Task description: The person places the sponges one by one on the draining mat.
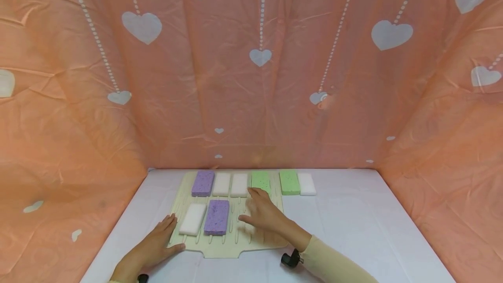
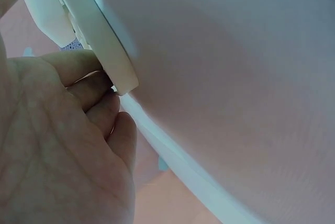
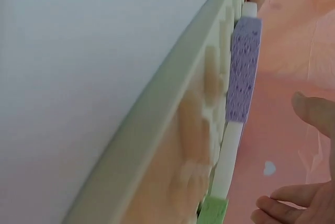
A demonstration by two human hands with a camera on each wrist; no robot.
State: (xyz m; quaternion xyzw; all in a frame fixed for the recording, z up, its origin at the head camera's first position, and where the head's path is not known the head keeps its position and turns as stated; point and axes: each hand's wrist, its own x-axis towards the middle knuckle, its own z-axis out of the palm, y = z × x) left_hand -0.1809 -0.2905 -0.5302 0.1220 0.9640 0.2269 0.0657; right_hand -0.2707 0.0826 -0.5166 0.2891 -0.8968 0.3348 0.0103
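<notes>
Cream ribbed tray (image 1: 235, 248) flat on the white table (image 1: 353, 230), near its front edge. On the tray's far row: purple sponge (image 1: 202, 183), two white sponges (image 1: 221, 184) (image 1: 239, 184), green sponge (image 1: 260, 181). Near row: a white sponge (image 1: 193, 219) beside a second purple sponge (image 1: 216, 217). Off the tray to the right, on the table: another green sponge (image 1: 289, 182) touching a small white sponge (image 1: 306, 184).

Right hand (image 1: 264, 213) low over the tray's bare right part, grip wide, fingers spread and relaxed, holding nothing, index tip at the near edge of the green sponge on the tray. Left hand (image 1: 157, 241) laid at the tray's front-left corner, fingers against its rim (image 2: 118, 72), apparently to steady it; grip loose, not closed round anything.

Peach curtain with white hearts (image 1: 259, 56) behind and at both sides.
</notes>
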